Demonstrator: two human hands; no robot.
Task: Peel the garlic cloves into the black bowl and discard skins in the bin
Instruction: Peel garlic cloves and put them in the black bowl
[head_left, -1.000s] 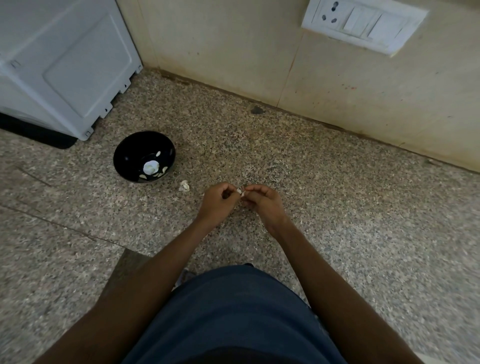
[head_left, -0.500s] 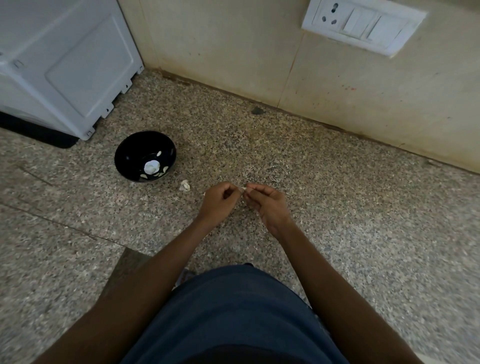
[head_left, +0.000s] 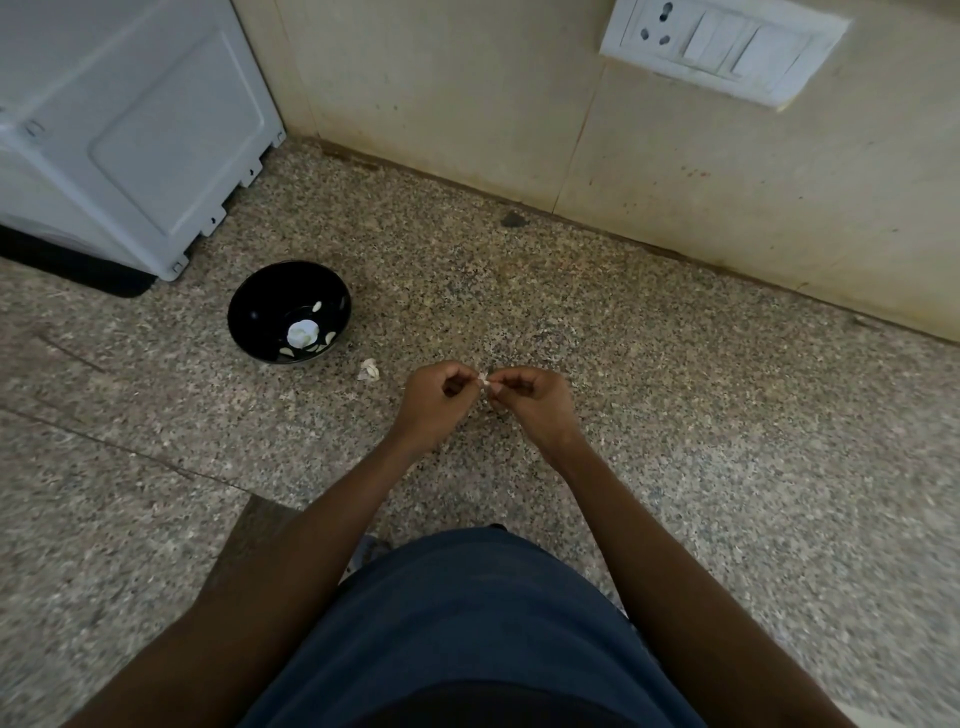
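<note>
The garlic clove (head_left: 483, 382) I am working on is mostly hidden: only a small pale speck shows between my fingertips, too small for me to tell how much skin is on it. My lower arms and my dark blue lap run out of the bottom edge, and the white appliance (head_left: 119, 130) far off to my left is cut by the frame. No bin is in view.

I count one black bowl (head_left: 260, 317), to the left of my fingers and a little beyond them, with one larger white lump and a few small pale cloves inside; I cannot count those exactly. One scrap of skin (head_left: 369, 370) lies on the speckled counter (head_left: 675, 415) between the bowl and my left hand (head_left: 434, 402). One switch plate (head_left: 722, 47) sits on the wall beyond my hands.

Both hands are curled nearly closed, knuckles up, raised just above the counter. My left hand and my right hand (head_left: 535, 405) meet at the fingertips, each pinching the clove from its own side.
</note>
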